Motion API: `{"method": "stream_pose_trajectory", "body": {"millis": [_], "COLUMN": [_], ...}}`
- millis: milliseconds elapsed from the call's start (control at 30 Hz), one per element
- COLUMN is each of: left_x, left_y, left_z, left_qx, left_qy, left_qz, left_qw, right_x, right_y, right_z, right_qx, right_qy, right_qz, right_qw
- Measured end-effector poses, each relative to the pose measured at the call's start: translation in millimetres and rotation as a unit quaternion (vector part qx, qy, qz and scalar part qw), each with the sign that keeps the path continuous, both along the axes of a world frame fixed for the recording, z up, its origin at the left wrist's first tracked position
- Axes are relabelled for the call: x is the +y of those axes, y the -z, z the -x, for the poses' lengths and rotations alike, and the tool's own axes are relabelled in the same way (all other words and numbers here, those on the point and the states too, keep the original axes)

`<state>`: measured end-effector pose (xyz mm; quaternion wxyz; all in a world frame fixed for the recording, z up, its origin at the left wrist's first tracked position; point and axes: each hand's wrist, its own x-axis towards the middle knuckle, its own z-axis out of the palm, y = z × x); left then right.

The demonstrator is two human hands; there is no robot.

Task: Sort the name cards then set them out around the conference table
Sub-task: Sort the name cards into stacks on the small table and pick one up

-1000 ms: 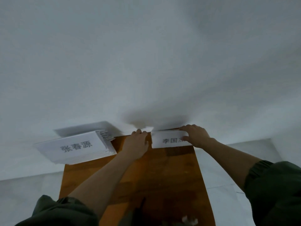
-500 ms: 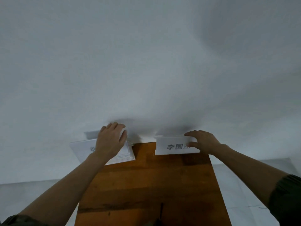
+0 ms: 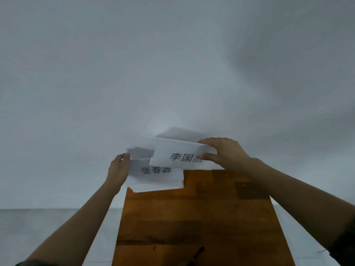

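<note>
- White wall fills most of the view, blank and shadowed toward the right.
- Brown wooden table runs from the bottom edge up to the wall, with pale floor on either side.
- Stack of name cards lies at the table's far left corner and overhangs the left edge. Its top card is printed 张春源.
- Single name card, printed 李国杰, is held up by the wall over the far end of the table. Its lower left corner overlaps the stack's far right corner in the view; whether they touch, I cannot tell.
- Right hand pinches that single card at its right end, fingers over the top edge and thumb on the printed face, covering part of the last character.
- Left hand grips the stack's left end, fingers curled at its far left corner.
</note>
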<state>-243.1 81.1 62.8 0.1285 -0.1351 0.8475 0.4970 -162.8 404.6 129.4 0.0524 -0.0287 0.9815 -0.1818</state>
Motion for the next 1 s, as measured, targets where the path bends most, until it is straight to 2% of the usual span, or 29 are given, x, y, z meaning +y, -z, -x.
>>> {"method": "stream_pose_trajectory", "body": {"millis": [100, 233, 500, 567, 633, 700, 767, 800, 867, 933, 1000], "left_x": [-9, -25, -36, -37, -38, -38, -36, -35, -34, -34, -34], "left_y": [-6, -15, -24, -22, -21, -19, -18, -16, -14, -12, -9], "left_z": [0, -2, -3, -1, 0, 1, 0, 1, 1, 2, 5], "left_qx": [-0.050, -0.089, -0.114, -0.111, -0.115, -0.126, -0.142, -0.149, -0.160, -0.166, -0.171], "left_qy": [-0.045, -0.066, -0.041, -0.036, -0.027, -0.017, -0.011, -0.008, -0.007, -0.006, -0.003], "left_qz": [-0.106, -0.200, -0.213, -0.212, -0.208, -0.200, -0.198, -0.201, -0.218, -0.236, -0.246], "left_qw": [0.992, 0.974, 0.970, 0.970, 0.971, 0.971, 0.970, 0.968, 0.963, 0.957, 0.954], "right_x": [-42, -91, -134, -131, -122, -112, -106, -105, -107, -113, -123], "right_y": [-5, 3, 31, 36, 37, 39, 47, 53, 68, 84, 90], "right_z": [22, 47, 63, 58, 48, 34, 21, 17, 15, 16, 19], "right_qx": [-0.009, -0.043, -0.072, -0.098, -0.101, -0.033, 0.023, 0.015, -0.067, -0.161, -0.187], "right_qy": [-0.045, -0.083, -0.076, -0.052, 0.000, 0.097, 0.229, 0.294, 0.387, 0.423, 0.404], "right_qz": [-0.046, -0.105, -0.137, -0.097, -0.012, 0.100, 0.209, 0.256, 0.345, 0.443, 0.528], "right_qw": [0.998, 0.990, 0.985, 0.989, 0.995, 0.990, 0.951, 0.921, 0.852, 0.774, 0.724]}}
